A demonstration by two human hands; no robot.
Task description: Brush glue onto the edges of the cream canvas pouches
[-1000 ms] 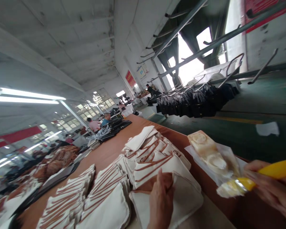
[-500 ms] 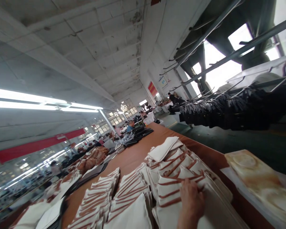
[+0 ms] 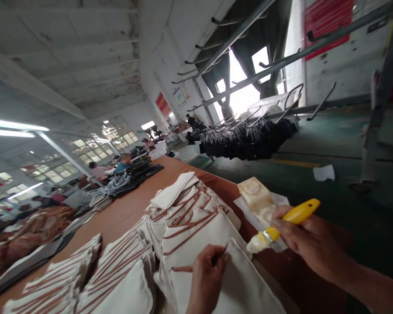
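My right hand (image 3: 301,235) grips a paintbrush (image 3: 303,211) by its yellow handle. Pale, glue-like paste coats its bristles, which point left beside the edge of a stack. My left hand (image 3: 207,279), fingers closed, pinches the corner of a white leather-like panel (image 3: 245,279) on the nearest stack. A short brown strip (image 3: 182,269) sticks out left of that hand. Around it lie overlapping white pieces with brown edges (image 3: 186,231). Past the brush, a block smeared with yellowish paste (image 3: 255,192) rests on a white sheet at the table's right side.
More white stacks (image 3: 118,261) fan out on the brown table (image 3: 131,205) to the left. Black pieces and looped cords (image 3: 118,183) lie farther along. Right of the table stands a hooked metal rack (image 3: 245,89) hung with black items (image 3: 249,139). People sit at work in the background.
The view has swung right. My right hand has come into view with the paintbrush. My left hand has moved from the brown-edged pieces to the panel's corner.
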